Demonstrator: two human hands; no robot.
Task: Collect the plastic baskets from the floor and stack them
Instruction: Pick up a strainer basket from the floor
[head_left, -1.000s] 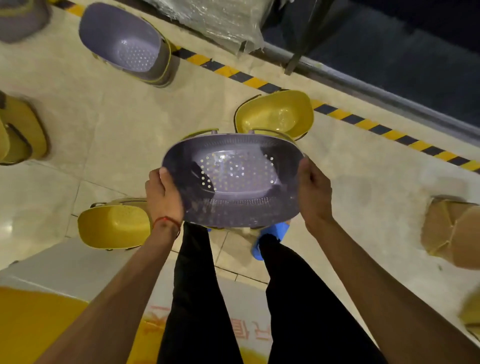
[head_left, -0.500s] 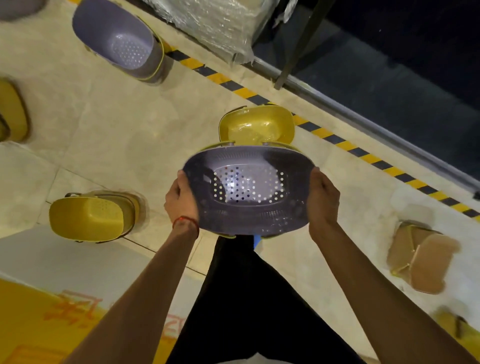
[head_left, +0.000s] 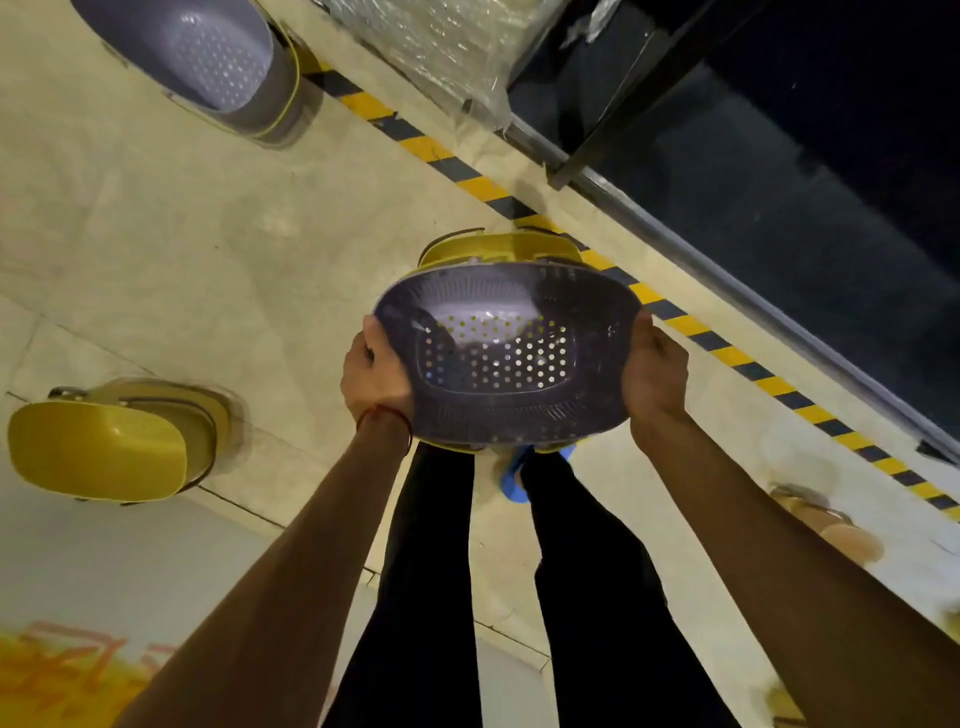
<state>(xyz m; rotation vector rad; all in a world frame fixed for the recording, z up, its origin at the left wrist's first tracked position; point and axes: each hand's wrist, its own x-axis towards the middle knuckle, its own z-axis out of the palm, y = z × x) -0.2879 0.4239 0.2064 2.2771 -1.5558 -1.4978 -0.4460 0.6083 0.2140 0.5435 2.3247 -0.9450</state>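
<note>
At 9 o'clock a yellow basket (head_left: 104, 441) lies tipped on the floor (head_left: 182, 234). The left hand (head_left: 374, 379) and right hand (head_left: 655, 370) clamp the purple basket (head_left: 506, 358), now carried forward over the yellow basket at 12 o'clock (head_left: 501, 249), apparently about to nest them.

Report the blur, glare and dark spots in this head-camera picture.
Head view: motion blur smears the yellow basket at left and the tan basket at right; the held purple basket stays fairly sharp, with a pale sheen on its far wall; the upper right is almost black; wide-angle bending curves the striped tape.
</note>
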